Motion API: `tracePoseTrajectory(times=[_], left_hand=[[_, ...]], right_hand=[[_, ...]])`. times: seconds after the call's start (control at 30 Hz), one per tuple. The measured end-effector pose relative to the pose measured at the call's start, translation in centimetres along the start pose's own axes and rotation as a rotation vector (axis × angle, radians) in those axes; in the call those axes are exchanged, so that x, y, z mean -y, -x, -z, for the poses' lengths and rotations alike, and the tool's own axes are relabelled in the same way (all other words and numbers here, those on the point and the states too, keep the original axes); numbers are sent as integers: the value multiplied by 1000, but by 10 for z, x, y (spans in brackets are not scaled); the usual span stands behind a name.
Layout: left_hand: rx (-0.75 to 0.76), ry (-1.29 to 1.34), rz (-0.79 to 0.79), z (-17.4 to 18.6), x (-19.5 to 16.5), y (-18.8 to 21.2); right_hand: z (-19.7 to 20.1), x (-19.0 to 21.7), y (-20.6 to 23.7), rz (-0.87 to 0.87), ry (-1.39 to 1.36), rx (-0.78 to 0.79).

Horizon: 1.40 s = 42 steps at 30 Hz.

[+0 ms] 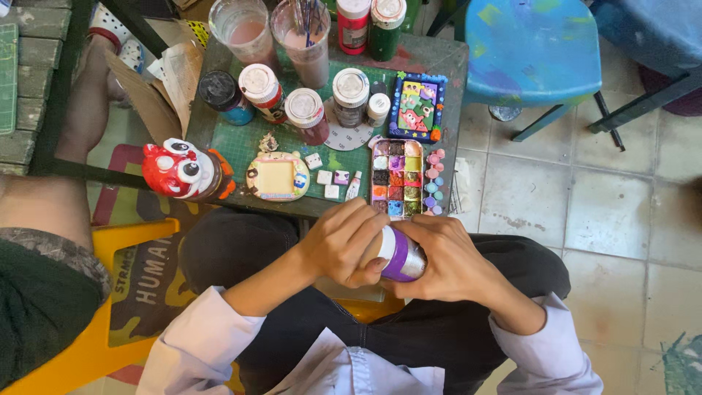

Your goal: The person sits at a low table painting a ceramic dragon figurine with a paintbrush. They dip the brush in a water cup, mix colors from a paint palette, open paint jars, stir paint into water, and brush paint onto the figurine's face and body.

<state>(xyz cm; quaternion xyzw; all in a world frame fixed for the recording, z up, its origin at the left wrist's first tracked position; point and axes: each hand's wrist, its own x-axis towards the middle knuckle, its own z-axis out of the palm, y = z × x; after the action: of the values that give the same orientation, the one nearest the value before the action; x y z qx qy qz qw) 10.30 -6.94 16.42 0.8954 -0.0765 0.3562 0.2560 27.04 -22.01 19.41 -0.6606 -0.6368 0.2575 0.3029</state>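
Note:
Over my lap I hold a small paint bottle with a purple label (400, 255) on its side. My left hand (342, 241) is wrapped over the bottle's cap end. My right hand (446, 263) grips the bottle's body from below and behind. Both hands sit just in front of a small green-topped table (234, 146). Nearest on the table are a paint palette box with many coloured wells (396, 179) and a small round yellow-faced painted frame (278, 176).
A red and white painted figurine (183, 170) stands at the table's left corner. Several paint bottles (306, 115), two cloudy water cups (247, 31) and a colourful painted plaque (417, 107) crowd the back. A blue stool (530, 47) stands to the right, another person's leg (44, 212) to the left.

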Motion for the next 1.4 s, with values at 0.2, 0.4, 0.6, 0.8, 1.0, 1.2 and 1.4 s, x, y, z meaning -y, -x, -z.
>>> tracePoseTrajectory(times=[0.2, 0.4, 0.6, 0.8, 1.0, 1.2, 1.4], left_hand=[[91, -204, 76, 45, 15, -8], [120, -482, 265, 112, 58, 9], [236, -871, 393, 177, 129, 25], [404, -955, 527, 174, 172, 47], [504, -983, 615, 156, 195, 64], [516, -1059, 637, 139, 212, 76], [533, -1080, 662, 126, 222, 85]], right_hand=[[-8, -3, -35, 23, -31, -26], [15, -40, -106, 281, -932, -367], [47, -74, -147, 211, -1672, -506], [38, -75, -159, 228, -1861, -428], [36, -76, -162, 234, -1874, -395], [36, -93, -144, -37, -1573, -557], [21, -139, -115, -163, -1344, -645]])
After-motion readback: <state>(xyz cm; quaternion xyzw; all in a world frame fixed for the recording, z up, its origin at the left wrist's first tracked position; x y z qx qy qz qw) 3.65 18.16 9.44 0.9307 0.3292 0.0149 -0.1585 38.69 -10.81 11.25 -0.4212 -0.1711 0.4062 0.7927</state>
